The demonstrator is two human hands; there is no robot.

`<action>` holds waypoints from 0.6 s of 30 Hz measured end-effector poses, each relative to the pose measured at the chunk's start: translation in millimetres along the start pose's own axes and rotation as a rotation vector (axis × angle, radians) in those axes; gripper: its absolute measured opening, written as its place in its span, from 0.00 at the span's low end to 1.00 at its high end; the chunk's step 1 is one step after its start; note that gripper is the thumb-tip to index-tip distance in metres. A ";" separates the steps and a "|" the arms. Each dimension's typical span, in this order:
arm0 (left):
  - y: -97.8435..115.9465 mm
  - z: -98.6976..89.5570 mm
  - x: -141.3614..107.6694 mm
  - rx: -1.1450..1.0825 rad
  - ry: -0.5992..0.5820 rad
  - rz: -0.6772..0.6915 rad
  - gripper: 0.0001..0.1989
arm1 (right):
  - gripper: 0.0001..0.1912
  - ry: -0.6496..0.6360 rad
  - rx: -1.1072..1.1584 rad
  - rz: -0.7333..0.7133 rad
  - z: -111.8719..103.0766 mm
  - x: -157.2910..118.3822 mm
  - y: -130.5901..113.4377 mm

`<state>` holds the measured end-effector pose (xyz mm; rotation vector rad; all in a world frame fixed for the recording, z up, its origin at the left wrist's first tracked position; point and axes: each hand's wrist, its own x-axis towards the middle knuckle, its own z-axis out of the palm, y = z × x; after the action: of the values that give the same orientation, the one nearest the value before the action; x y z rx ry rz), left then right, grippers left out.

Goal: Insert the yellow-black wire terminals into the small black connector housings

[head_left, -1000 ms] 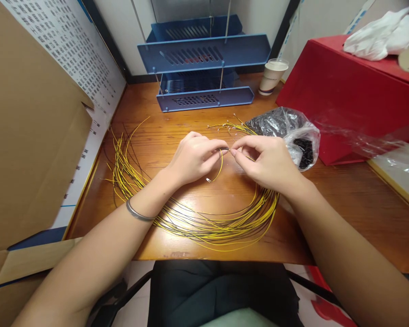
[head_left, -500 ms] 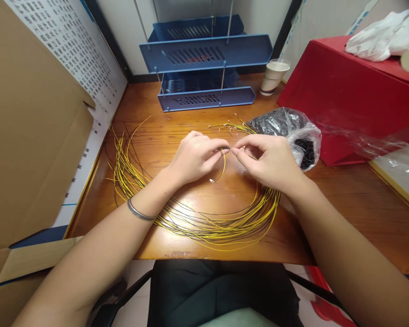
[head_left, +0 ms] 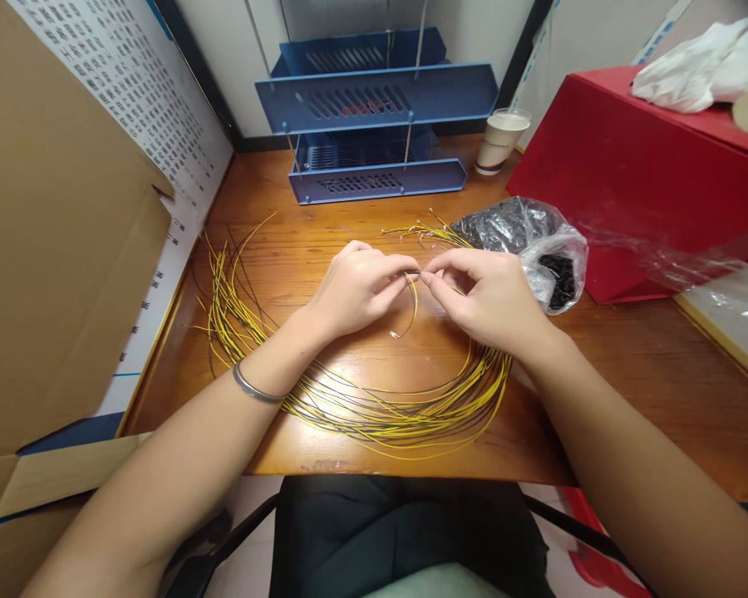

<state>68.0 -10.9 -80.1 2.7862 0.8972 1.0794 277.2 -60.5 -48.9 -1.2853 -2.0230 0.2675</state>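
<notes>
Between thumb and index finger, my left hand [head_left: 362, 286] pinches a small black piece [head_left: 411, 271]. A short yellow and black wire [head_left: 415, 311] with a white tip curves down from those fingers. My right hand [head_left: 483, 291] is closed in a pinch at the other end of the black piece, its fingertips touching or nearly touching it; what lies between them is too small to make out. Below both hands, a bundle of yellow and black wires [head_left: 399, 419] curves across the wooden table, with small white ends near the plastic bag.
An open clear plastic bag [head_left: 517, 224] of black pieces lies right of my right hand. Behind stand a blue tray rack [head_left: 374, 100], a paper cup [head_left: 500, 143] and a red box [head_left: 648, 183]. Cardboard [head_left: 56, 249] rises at the left.
The short wire's hanging loop and white tip have swung slightly to the right. My right hand has shifted slightly, its fingertips closer to the black piece.
</notes>
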 end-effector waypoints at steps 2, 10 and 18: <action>0.4 -0.2 0.4 -0.003 0.003 -0.003 0.10 | 0.06 -0.001 -0.002 0.005 -1.3 0.4 -0.4; 1.2 -0.9 -0.2 -0.001 0.021 0.008 0.09 | 0.06 0.001 -0.008 -0.001 -3.9 0.8 0.1; -0.2 0.3 -0.2 -0.001 0.030 0.035 0.11 | 0.07 -0.008 -0.003 -0.004 -0.6 -0.5 0.9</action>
<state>68.0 -10.8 -80.5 2.8023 0.8531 1.1291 278.4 -60.6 -49.1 -1.2842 -2.0330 0.2679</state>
